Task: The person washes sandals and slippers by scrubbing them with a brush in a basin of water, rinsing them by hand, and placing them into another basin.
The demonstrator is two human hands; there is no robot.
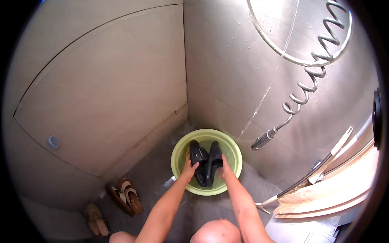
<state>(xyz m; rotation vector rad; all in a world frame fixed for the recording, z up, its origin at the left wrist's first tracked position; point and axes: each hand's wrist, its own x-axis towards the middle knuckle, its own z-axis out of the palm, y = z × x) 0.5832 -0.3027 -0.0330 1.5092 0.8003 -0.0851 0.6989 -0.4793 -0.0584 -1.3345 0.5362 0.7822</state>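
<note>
Inside a green basin (176,162), left hand (191,167) and right hand (222,165) gripping black shoes (198,156), no legible writing.

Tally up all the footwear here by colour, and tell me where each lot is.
Black shoes, in the green basin, held between the left hand and right hand: 2
Brown-and-white sandals, on the floor left of the basin: 2
Beige shoes, on the floor beyond the sandals, further left: 2
Total: 6
</note>
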